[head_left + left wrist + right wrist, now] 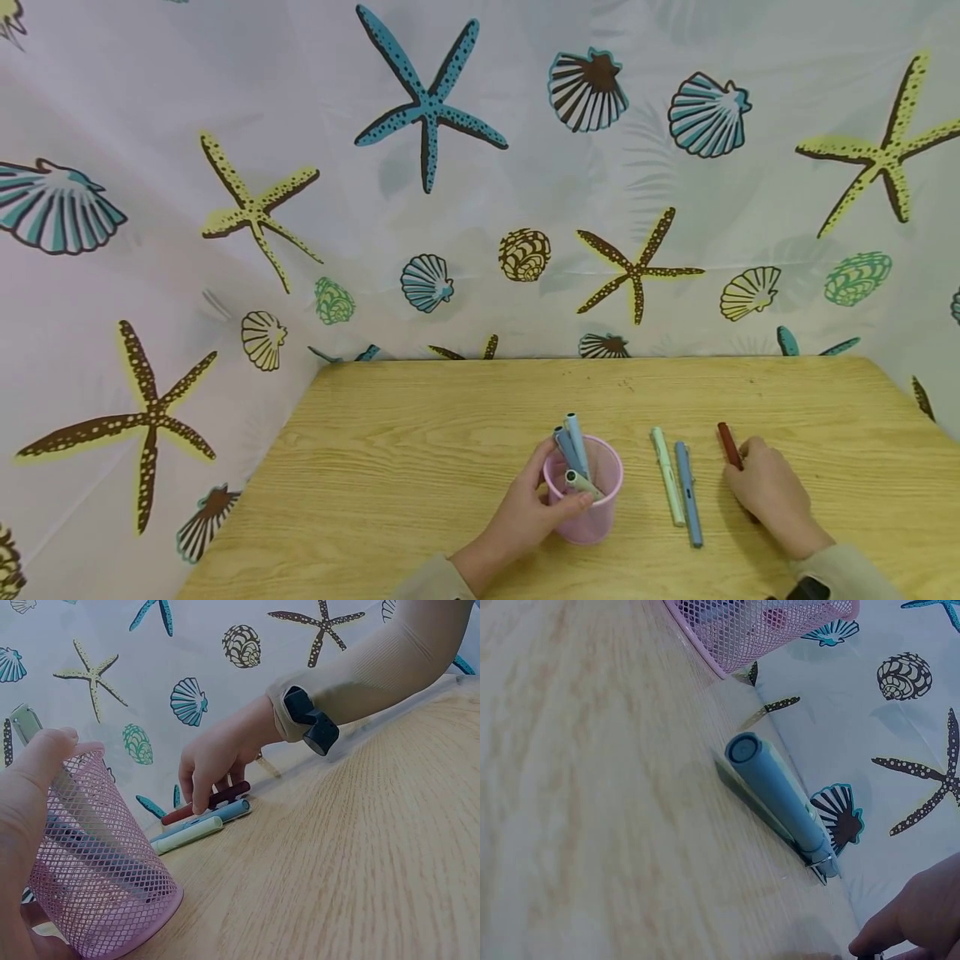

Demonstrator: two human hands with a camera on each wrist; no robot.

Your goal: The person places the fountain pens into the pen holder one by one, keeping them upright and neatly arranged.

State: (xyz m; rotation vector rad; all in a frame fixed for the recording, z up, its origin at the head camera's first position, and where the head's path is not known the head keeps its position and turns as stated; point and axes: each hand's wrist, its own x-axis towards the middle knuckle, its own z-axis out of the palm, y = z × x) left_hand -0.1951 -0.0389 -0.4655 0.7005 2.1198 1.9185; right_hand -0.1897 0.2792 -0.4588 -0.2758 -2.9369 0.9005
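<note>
My left hand [521, 510] holds a pink mesh pen cup [588, 527] by its side, the thumb at the near rim. Inside the cup lean a light blue pen [576, 437], a darker blue pen [564, 448] and a pale green pen [583, 484]. To the right, my right hand [772, 493] pinches a dark red pen [727, 442] that lies along the table; its lower part is mostly hidden under the fingers. Between cup and right hand, a mint green pen [667, 477] and a blue pen [688, 496] lie side by side.
The wooden table [405, 433] runs back to a hanging cloth [480, 200] printed with starfish and shells. That cloth also closes off the left and right sides. A black wrist camera [309, 720] sits on the right sleeve.
</note>
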